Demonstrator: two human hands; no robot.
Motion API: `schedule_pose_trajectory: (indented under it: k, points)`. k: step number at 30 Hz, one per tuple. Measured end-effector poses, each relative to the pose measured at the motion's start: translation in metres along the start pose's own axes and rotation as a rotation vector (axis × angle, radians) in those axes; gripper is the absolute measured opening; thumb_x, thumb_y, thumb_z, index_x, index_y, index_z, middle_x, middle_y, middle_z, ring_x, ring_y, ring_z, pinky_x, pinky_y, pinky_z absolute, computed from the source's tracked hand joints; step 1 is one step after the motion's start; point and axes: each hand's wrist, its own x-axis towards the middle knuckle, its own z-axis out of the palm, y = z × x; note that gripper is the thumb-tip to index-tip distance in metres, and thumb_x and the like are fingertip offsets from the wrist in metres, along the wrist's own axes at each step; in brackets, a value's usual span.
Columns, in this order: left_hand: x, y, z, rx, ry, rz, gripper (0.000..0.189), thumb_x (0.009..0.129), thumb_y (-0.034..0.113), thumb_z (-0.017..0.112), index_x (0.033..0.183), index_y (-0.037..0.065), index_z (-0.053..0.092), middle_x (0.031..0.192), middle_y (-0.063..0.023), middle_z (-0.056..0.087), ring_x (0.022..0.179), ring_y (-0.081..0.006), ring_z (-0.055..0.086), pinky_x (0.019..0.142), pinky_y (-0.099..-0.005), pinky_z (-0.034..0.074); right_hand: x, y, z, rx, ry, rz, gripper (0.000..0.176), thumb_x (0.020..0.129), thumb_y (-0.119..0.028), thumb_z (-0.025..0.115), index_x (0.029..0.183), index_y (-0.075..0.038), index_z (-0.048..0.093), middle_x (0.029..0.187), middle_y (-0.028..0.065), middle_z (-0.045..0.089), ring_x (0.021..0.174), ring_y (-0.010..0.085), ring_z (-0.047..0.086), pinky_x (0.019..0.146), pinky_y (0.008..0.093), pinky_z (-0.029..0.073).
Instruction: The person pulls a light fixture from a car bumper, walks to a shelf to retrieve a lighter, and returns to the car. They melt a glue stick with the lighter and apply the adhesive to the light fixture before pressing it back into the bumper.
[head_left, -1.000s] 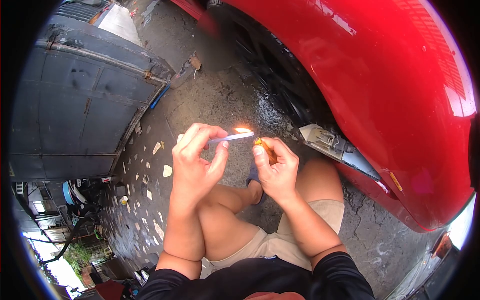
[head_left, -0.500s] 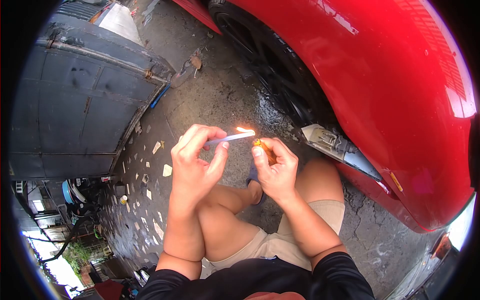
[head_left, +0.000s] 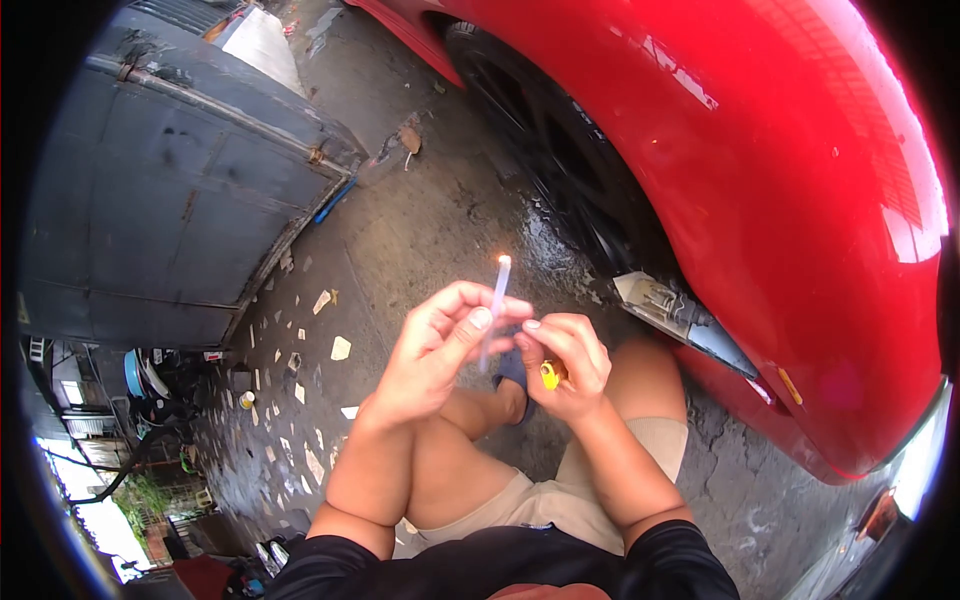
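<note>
My left hand [head_left: 440,345] pinches a thin, translucent white glue stick [head_left: 499,285] between thumb and fingers. The stick points nearly straight up in the view, and a small flame glows at its top end. Close beside it, my right hand [head_left: 570,365] is curled around a yellow lighter [head_left: 549,375], whose end shows below the bent fingers. No flame shows at the lighter. The right thumb and fingertips are right by the left fingers and the lower part of the stick.
A red car [head_left: 760,200] with a black wheel [head_left: 550,140] fills the right side. Its headlight opening [head_left: 675,310] shows near my knee. A grey metal gate [head_left: 160,200] stands at left. Pale tile pieces [head_left: 341,348] are set in the concrete floor.
The glue stick has turned from nearly level to upright, its end still burning. My left hand has moved right and down; my right hand has lowered and folded the lighter into its palm.
</note>
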Motion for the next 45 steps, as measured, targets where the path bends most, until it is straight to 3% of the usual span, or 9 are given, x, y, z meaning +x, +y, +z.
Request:
schedule_pose_trajectory:
  k: [1,5,9,20,24,25,28,33,45]
  points:
    - [-0.002,0.001,0.004,-0.049,-0.005,-0.06,0.029,0.108,0.021,0.055,0.127,-0.002,0.061,0.134,-0.0193,0.063,0.125,-0.0267,0.063,0.101,-0.0412,0.054,0.0,0.002,0.001,-0.002,0.004,-0.069,0.05,0.068,0.005,0.084,0.116,-0.007,0.073,0.098,0.0105,0.07,0.072,0.0204,0.07,0.057,0.0304,0.056]
    - [-0.004,-0.009,0.01,-0.194,-0.092,-0.039,0.039,0.108,0.021,0.055,0.136,-0.005,0.057,0.137,-0.0191,0.061,0.131,-0.0284,0.058,0.108,-0.0456,0.049,0.004,0.001,-0.005,0.042,-0.006,-0.189,0.05,0.066,0.0,0.084,0.115,-0.007,0.076,0.1,0.0103,0.07,0.072,0.0192,0.07,0.058,0.0296,0.056]
    - [-0.005,-0.014,0.021,-0.403,-0.138,-0.069,0.024,0.108,0.015,0.055,0.123,-0.001,0.064,0.132,-0.0128,0.064,0.12,-0.0211,0.062,0.105,-0.038,0.05,0.017,-0.009,-0.017,0.092,-0.093,-0.265,0.039,0.068,-0.01,0.08,0.107,-0.007,0.08,0.103,0.011,0.072,0.072,0.0201,0.071,0.063,0.032,0.059]
    - [0.005,-0.046,0.051,-0.214,-0.08,-0.099,0.033,0.101,0.01,0.062,0.133,0.002,0.058,0.124,-0.0123,0.064,0.112,-0.0218,0.066,0.095,-0.0369,0.055,0.026,-0.06,-0.08,0.077,0.269,-0.214,0.031,0.088,-0.008,0.082,0.114,-0.004,0.064,0.107,0.0167,0.066,0.08,0.0198,0.068,0.066,0.0294,0.058]
    - [0.026,-0.053,0.081,-0.182,-0.033,-0.068,0.067,0.096,0.005,0.069,0.153,0.007,0.034,0.126,-0.0161,0.06,0.11,-0.0246,0.068,0.093,-0.0379,0.056,0.02,-0.076,-0.125,-0.038,0.456,-0.128,0.03,0.1,-0.025,0.071,0.114,-0.004,0.054,0.102,0.0154,0.06,0.076,0.0152,0.064,0.068,0.0281,0.057]
    - [0.031,-0.059,0.088,-0.19,-0.063,-0.049,0.086,0.093,0.001,0.072,0.158,0.008,0.018,0.124,-0.0187,0.059,0.107,-0.0264,0.07,0.09,-0.0378,0.058,0.019,-0.078,-0.136,-0.12,0.432,-0.109,0.03,0.102,-0.027,0.069,0.111,-0.004,0.053,0.101,0.0162,0.061,0.078,0.0156,0.064,0.068,0.0267,0.056]
    - [0.034,-0.07,0.118,-0.228,-0.083,-0.026,0.086,0.093,0.001,0.073,0.156,0.009,0.015,0.123,-0.0216,0.059,0.103,-0.027,0.072,0.085,-0.037,0.06,0.018,-0.081,-0.152,-0.294,0.368,-0.064,0.03,0.101,-0.027,0.07,0.11,-0.003,0.053,0.1,0.0181,0.064,0.079,0.0173,0.065,0.069,0.0267,0.056]
    - [0.042,-0.086,0.149,-0.329,-0.069,-0.063,0.056,0.095,0.006,0.074,0.132,-0.001,0.033,0.117,-0.0227,0.064,0.098,-0.026,0.073,0.082,-0.0367,0.064,0.014,-0.08,-0.157,-0.419,0.32,0.001,0.028,0.101,-0.024,0.07,0.11,-0.002,0.054,0.102,0.021,0.067,0.087,0.0227,0.069,0.077,0.0321,0.057]
    - [0.047,-0.102,0.185,-0.384,0.049,0.091,0.037,0.099,0.001,0.065,0.125,-0.005,0.04,0.115,-0.0182,0.066,0.097,-0.0216,0.073,0.082,-0.033,0.065,0.045,-0.092,-0.153,-0.56,0.171,0.002,0.021,0.1,-0.013,0.069,0.109,0.0,0.055,0.098,0.0218,0.068,0.088,0.0275,0.07,0.082,0.0379,0.058]
